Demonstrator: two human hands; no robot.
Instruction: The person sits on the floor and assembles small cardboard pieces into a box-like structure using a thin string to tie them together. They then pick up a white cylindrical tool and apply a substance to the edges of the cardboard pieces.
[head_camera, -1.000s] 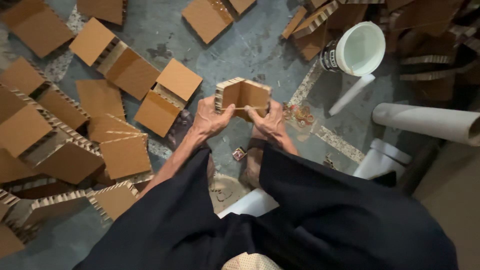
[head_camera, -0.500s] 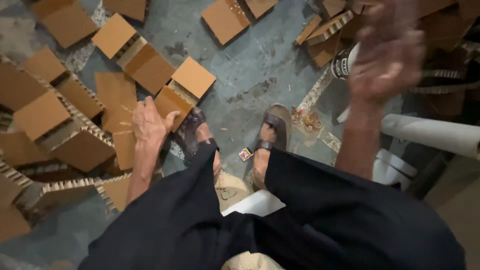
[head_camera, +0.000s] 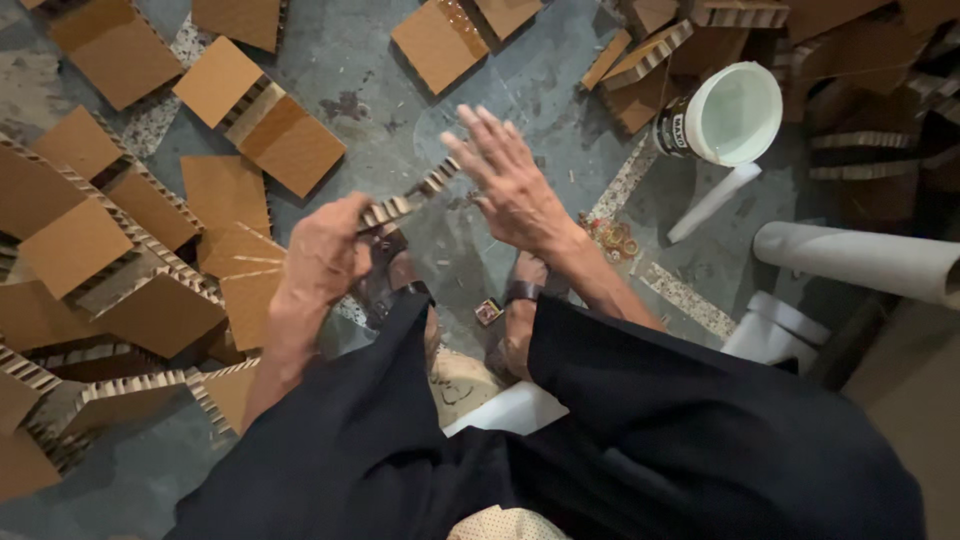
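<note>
Head view: left hand (head_camera: 322, 262) gripping a corrugated cardboard strip (head_camera: 410, 200) by its near end, held above the sandalled feet (head_camera: 520, 320). Right hand (head_camera: 510, 185) spread wide, fingers apart, just right of the strip, not touching. Cardboard pieces (head_camera: 290, 145) scattered over floor (head_camera: 400, 90) at left; white bucket (head_camera: 735, 112) far right.

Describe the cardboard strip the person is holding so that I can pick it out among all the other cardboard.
Start at the white bucket top right, then go left to the two hands above the sandalled feet. The cardboard strip runs from the left hand toward the open right hand. Unlike the flat brown pieces on the floor, it is narrow, edge-up and lifted.
</note>
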